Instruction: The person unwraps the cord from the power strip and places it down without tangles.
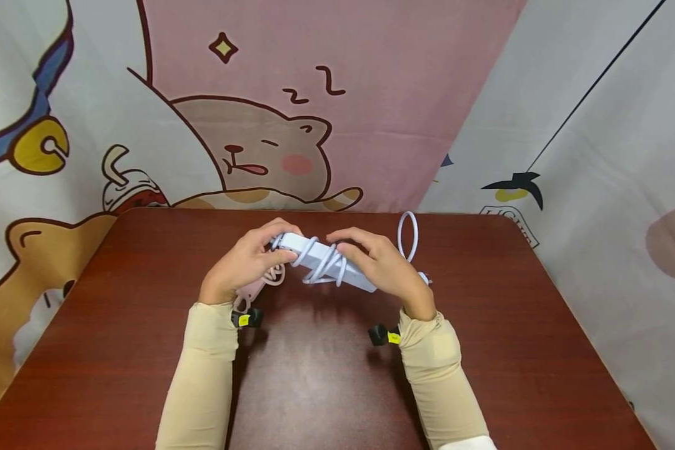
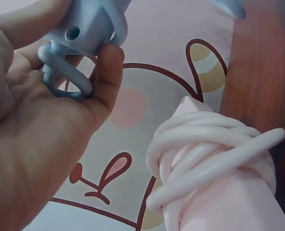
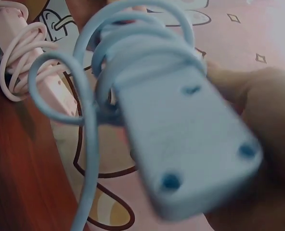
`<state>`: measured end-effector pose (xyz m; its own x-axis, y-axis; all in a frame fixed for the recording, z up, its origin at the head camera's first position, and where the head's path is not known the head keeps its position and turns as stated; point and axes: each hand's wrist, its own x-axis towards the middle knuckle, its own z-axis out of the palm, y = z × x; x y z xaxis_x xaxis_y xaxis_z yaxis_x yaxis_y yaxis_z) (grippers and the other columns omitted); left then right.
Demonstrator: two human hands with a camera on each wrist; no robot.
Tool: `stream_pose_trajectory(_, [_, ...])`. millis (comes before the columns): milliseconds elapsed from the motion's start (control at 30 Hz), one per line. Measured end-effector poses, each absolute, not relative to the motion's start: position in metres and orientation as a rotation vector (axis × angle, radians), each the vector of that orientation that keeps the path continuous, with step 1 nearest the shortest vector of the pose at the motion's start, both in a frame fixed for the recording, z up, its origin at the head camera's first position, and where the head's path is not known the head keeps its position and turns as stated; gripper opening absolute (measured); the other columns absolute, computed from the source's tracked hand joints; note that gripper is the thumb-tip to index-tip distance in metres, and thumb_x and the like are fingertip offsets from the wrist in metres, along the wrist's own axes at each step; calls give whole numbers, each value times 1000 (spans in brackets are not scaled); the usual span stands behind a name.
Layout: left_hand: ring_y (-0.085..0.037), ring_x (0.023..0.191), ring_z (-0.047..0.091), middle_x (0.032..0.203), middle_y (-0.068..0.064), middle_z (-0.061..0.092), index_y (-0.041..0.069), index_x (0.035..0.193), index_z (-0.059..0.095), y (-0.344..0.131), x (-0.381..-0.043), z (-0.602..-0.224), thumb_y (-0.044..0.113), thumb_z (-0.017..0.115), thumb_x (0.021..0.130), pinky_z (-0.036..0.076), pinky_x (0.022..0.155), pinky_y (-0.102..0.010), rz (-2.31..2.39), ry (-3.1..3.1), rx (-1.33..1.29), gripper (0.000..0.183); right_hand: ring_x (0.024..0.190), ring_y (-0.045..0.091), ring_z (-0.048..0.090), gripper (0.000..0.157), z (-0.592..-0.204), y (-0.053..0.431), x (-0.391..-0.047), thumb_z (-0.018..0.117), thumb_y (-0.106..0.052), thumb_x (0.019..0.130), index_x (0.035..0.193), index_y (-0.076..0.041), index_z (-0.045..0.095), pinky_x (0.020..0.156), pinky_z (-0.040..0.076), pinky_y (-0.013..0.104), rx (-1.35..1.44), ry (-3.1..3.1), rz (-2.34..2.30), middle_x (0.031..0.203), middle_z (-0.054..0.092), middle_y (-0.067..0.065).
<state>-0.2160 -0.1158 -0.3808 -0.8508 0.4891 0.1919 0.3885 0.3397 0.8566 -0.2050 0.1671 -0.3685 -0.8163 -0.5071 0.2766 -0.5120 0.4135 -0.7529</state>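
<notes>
Both hands hold a pale blue power strip (image 1: 322, 252) above the table, its cord wrapped several times around the body. My left hand (image 1: 247, 259) pinches its left end between thumb and fingers; the left wrist view shows a round hole in that end (image 2: 87, 33). Over the right part bends my right hand (image 1: 385, 262), thumb and fingers gripping it. A loop of the blue cord (image 1: 399, 236) sticks up beyond the right hand. In the right wrist view the underside of the strip (image 3: 176, 125), slightly blurred, faces the camera.
A pink power strip (image 1: 251, 290) with its cord (image 2: 205, 178) wound round it lies on the brown table (image 1: 315, 375), partly behind the left hand. A cartoon-printed cloth (image 1: 371, 94) hangs behind the table's far edge. Small black cameras (image 1: 253, 318) sit at both wrists.
</notes>
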Motion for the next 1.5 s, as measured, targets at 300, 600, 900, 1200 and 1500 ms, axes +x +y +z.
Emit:
stream_pose_trajectory(300, [-17,98,58,116,3,62,21,125,64,-123,-217,-382,18,72,95,50,81,-29,1599,2504,838,31,113,20,64,38,-373,175,-212,40,-35,111,133,-19,66,91,50,31,797,-2659,1686,131,70,0])
stream_pose_trajectory(600, [-18,100,58,116,5,62,23,122,65,-124,-215,-380,18,73,94,50,83,-30,1615,2494,852,30,117,16,64,38,-374,178,-213,42,-33,110,135,-17,66,95,50,29,855,-2581,1924,135,68,-1])
stream_pose_trajectory(900, [-19,103,57,115,4,62,24,119,66,-120,-212,-377,17,75,93,48,85,-31,1681,2399,905,28,120,10,62,42,-386,174,-218,39,-33,110,137,-15,65,100,46,23,883,-2603,2010,136,67,2])
stream_pose_trajectory(1200, [-18,102,57,114,2,62,21,119,66,-117,-210,-371,13,75,92,48,83,-28,1705,2356,939,30,83,8,66,29,-396,170,-219,48,-9,106,128,3,64,69,54,22,997,-2564,2005,112,69,11])
stream_pose_trajectory(1500, [-19,103,59,114,3,64,24,120,67,-118,-209,-370,15,75,93,51,82,-31,1684,2338,913,29,91,6,63,23,-391,167,-221,58,-13,104,119,-1,70,80,50,19,781,-2583,1777,112,72,19])
